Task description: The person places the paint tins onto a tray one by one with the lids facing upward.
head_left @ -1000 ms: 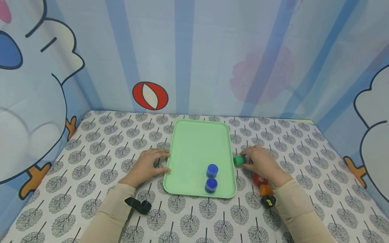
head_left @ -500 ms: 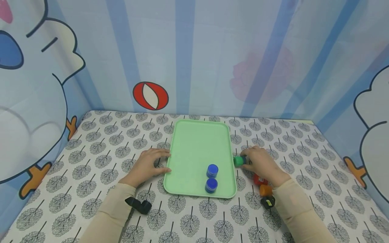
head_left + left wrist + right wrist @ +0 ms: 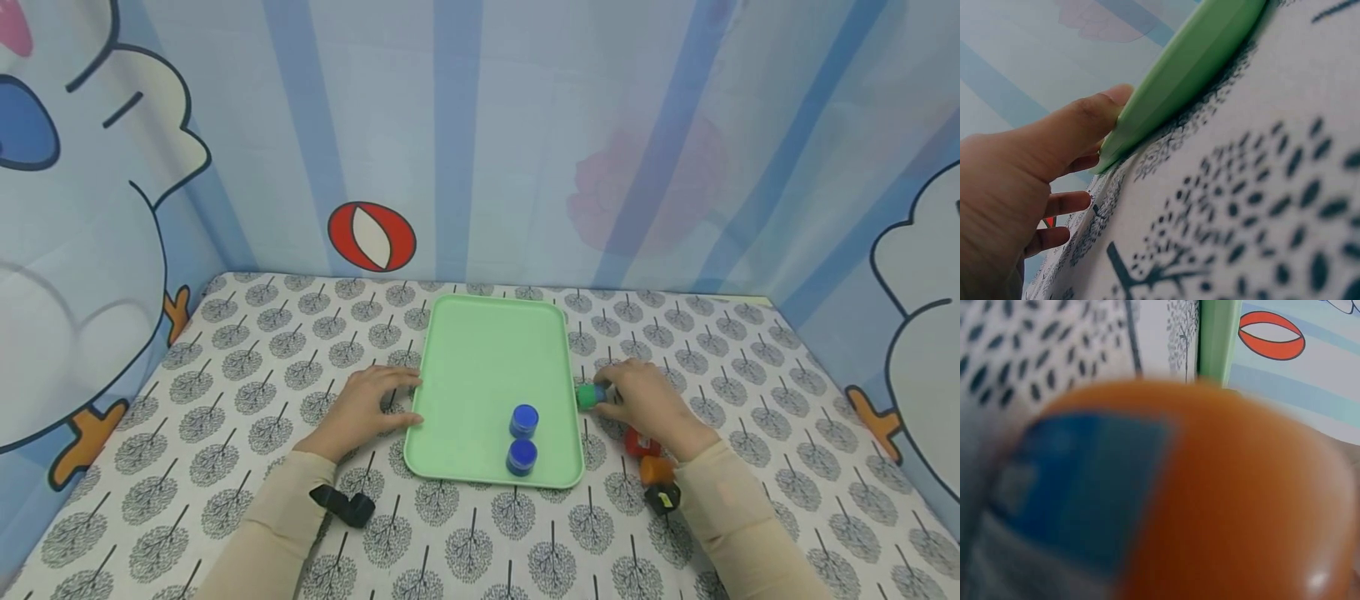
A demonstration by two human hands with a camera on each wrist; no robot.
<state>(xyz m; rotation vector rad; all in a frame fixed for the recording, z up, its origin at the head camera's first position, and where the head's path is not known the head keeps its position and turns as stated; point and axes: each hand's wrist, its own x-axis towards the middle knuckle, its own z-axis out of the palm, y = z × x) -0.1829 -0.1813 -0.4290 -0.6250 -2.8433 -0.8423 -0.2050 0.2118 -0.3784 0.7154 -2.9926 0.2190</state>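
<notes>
A light green tray (image 3: 480,367) lies on the tree-patterned cloth, with two blue-lidded jars (image 3: 523,421) (image 3: 521,457) standing near its front right corner. My left hand (image 3: 367,408) rests on the cloth against the tray's left rim; in the left wrist view its thumb (image 3: 1079,125) touches the tray's rim (image 3: 1191,69). My right hand (image 3: 641,400) pinches a small green jar (image 3: 589,397) lying on its side just right of the tray. The right wrist view is filled by a blurred orange jar (image 3: 1210,500).
A red jar (image 3: 637,443) and an orange jar (image 3: 655,469) lie on the cloth beside my right wrist. Fabric walls with cartoon prints close in the back and both sides of the table.
My right hand has closed a little more over the green jar, hiding more of it. The left hand and the tray have not moved.
</notes>
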